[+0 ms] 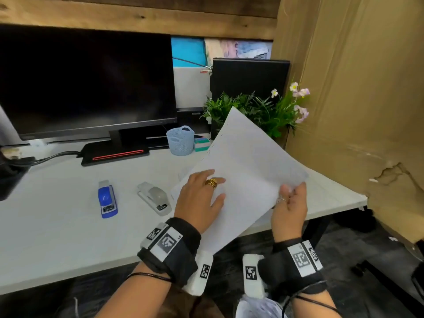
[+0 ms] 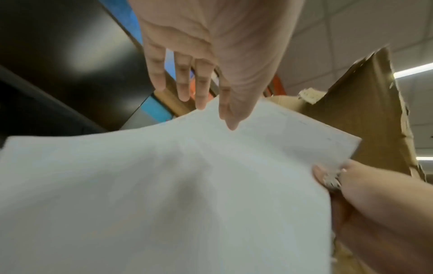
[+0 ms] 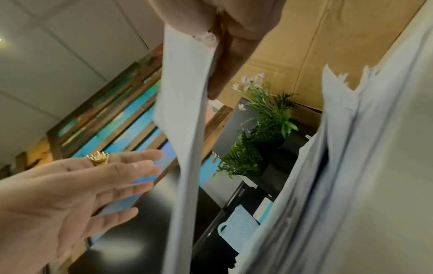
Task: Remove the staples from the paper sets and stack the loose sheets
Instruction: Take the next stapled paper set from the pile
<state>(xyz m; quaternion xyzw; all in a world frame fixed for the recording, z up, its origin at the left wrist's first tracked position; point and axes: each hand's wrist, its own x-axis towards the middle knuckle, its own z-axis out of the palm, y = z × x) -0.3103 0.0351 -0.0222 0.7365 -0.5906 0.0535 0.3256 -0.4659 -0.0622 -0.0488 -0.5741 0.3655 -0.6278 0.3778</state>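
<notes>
Head view: right hand (image 1: pixel 289 204) pinches the near right edge of a sheet (image 1: pixel 243 171) lifted above the counter (image 1: pixel 57 226). Left hand (image 1: pixel 199 198), fingers spread, lies flat on it. Lower the sheet squarely onto the stack (image 3: pixel 346 148) beneath, aligning edges before release.

On the counter (image 1: pixel 57 237), everything is lying in relation to the monitor (image 1: pixel 87 81) at the back. Two staplers (image 1: pixel 107 199) (image 1: pixel 154 198) are sitting side by side in front of it. A small basket (image 1: pixel 180 141) is standing just right of its base, a plant (image 1: pixel 252 111) farther right (against the cardboard wall (image 1: pixel 355 88)). The held sheet (image 1: pixel 241 175) is hovering right of the staplers, over paper lying on the counter.
</notes>
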